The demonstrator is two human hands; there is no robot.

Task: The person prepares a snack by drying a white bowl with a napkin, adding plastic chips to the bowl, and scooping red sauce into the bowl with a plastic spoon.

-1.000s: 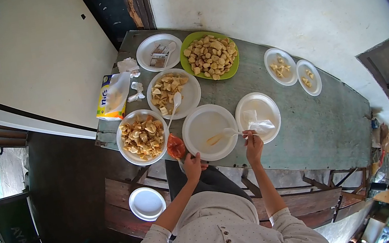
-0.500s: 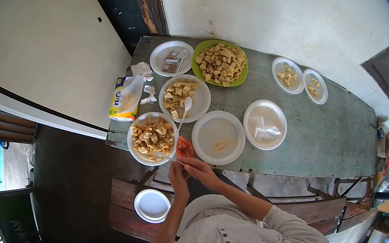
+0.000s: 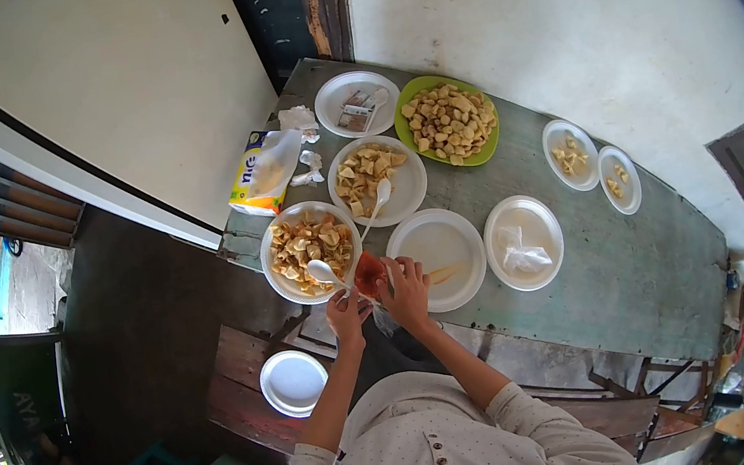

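Note:
My left hand (image 3: 347, 315) is closed around the handle end of a white plastic spoon (image 3: 322, 271). The spoon's bowl is over the white plate (image 3: 270, 281) heaped with golden-brown fried pieces (image 3: 308, 242). Just to the right, my right hand (image 3: 407, 293) grips a small clear plastic bag of red sauce (image 3: 369, 273) at the table's front edge. Clear plastic hangs below the bag between my hands. Behind them, a second white spoon (image 3: 383, 193) leans on a plate (image 3: 414, 190) of paler cut pieces (image 3: 367, 175).
A green plate (image 3: 485, 150) of pale chunks stands at the back. Around it are a tissue pack (image 3: 265, 173), a plate with banknotes (image 3: 330, 109), a stained plate (image 3: 435, 233), a plate with a plastic bag (image 3: 523, 215) and two small plates (image 3: 590, 176). Another plate (image 3: 293, 382) lies on the bench.
My hands were together at the table edge and have moved apart. My right hand has taken hold of the red sauce bag. The spoon now shows over the fried pieces. The view has shifted slightly.

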